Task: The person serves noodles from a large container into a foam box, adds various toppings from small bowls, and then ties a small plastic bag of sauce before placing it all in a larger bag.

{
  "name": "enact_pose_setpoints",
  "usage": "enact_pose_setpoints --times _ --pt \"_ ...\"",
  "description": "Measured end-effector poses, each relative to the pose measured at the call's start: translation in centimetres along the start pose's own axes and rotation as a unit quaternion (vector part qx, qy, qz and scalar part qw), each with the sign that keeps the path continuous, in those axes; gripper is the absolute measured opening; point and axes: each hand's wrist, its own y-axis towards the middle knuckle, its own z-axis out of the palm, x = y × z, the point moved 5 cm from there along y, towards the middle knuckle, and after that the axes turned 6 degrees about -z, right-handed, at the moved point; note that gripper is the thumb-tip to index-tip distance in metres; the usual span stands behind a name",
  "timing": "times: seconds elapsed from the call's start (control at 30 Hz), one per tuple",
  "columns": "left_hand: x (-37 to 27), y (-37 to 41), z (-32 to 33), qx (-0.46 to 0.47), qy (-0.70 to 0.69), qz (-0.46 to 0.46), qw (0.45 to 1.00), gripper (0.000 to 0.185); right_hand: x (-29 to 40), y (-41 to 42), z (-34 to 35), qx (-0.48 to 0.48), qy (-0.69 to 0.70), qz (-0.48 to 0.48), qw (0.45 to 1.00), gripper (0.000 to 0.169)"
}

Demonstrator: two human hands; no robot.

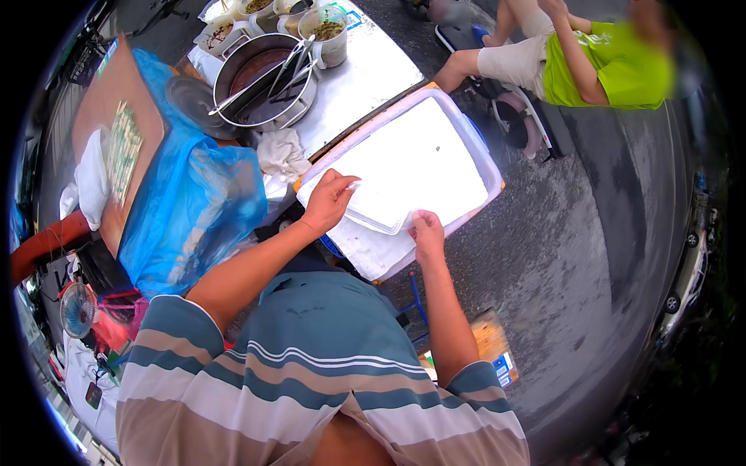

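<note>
Before me stands a pale plastic tub, its inside filled by a bright white surface too overexposed to make out. A small dark speck lies on that surface. Over the near side, my left hand pinches the edge of a thin, whitish, partly see-through sheet between thumb and fingertips. At the sheet's right corner, my right hand grips it the same way. Whether it is plastic film or cloth I cannot tell. Below it, a white cloth hangs over the tub's near rim.
Left of the tub are a metal pot with tongs, several condiment tubs, a crumpled cloth and a blue plastic bag. Wrapped sticks lie on a brown board. A person in a green shirt sits on a scooter.
</note>
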Motion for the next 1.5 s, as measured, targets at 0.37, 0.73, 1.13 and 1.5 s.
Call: enact_pose_setpoints --times 0.37,0.73,1.13,1.5 --pt "3.9 -4.8 -0.8 0.051 -0.240 -0.242 0.939 0.018 0.8 -3.8 2.0 -0.030 0.172 0.177 0.969 0.017" --pt "-2.8 -0.9 -3.0 0.170 -0.351 -0.245 0.888 0.017 7.8 -5.6 1.7 -0.097 0.040 -0.050 0.993 0.019" --pt "-6.2 0.7 -6.0 0.201 -0.311 -0.097 0.924 0.014 14.1 -10.0 8.8 -0.094 0.092 -0.092 0.987 0.023" --pt "2.0 -0.8 -26.8 -0.023 -0.029 0.018 0.999 0.021 11.8 -7.3 10.7 -0.075 0.038 -0.056 0.995 0.026"
